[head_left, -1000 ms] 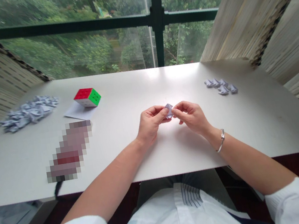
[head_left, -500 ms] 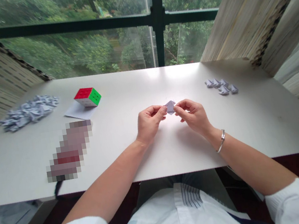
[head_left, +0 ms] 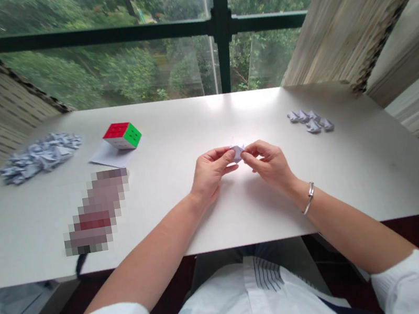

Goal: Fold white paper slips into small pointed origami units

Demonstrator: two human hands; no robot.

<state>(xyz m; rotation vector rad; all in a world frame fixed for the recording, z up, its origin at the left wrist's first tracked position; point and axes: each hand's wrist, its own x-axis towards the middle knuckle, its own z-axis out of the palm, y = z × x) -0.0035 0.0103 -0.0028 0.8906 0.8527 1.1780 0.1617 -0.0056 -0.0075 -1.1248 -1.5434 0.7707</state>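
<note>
A small folded piece of white paper (head_left: 238, 153) is held just above the middle of the table, between my two hands. My left hand (head_left: 214, 171) pinches its left side with thumb and fingers. On the opposite side my right hand (head_left: 267, 159), with a silver bracelet on the wrist, grips the right corner. Fingertips cover part of the folds. Over to the right lie several folded paper pieces (head_left: 312, 120) in a loose cluster. A larger heap of similar folded pieces (head_left: 40, 156) sits at the far left.
A puzzle cube (head_left: 122, 136) rests on a sheet of white paper (head_left: 104, 156) at the back left. Nearer stands a blurred-out flat object (head_left: 97, 212) with a black strap (head_left: 80, 265) over the edge of the white table (head_left: 219, 219). A window and curtains border the back.
The folded paper has turned and shows less of its face between my fingers. My right hand has shifted slightly left, closer to my left hand.
</note>
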